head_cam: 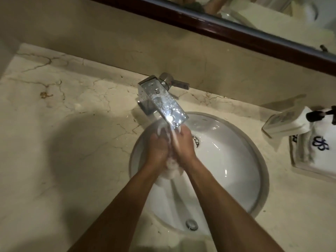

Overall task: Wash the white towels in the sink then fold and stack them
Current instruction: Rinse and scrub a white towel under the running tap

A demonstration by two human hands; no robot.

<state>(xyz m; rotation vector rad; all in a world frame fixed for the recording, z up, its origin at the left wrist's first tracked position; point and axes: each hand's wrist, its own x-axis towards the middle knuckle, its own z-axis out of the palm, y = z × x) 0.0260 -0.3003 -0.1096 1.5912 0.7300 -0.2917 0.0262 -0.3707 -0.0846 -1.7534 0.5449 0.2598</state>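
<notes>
Towel: the small wet white cloth towel sits bunched between your palms, over the round white ceramic sink.
Hands: your left hand and right hand clamp it, fingers curled, likely to scrub.
Water: the square chrome faucet runs onto it for rinsing.

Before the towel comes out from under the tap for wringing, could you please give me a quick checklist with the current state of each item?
1. Water running from faucet: ok.
2. White towel gripped between left hand and right hand: ok.
3. Towel over the sink: ok.
4. Towel fully rinsed: cannot tell.
5. Drain uncovered: ok.
6. Folded towel waiting on the counter's right side: ok.
</notes>
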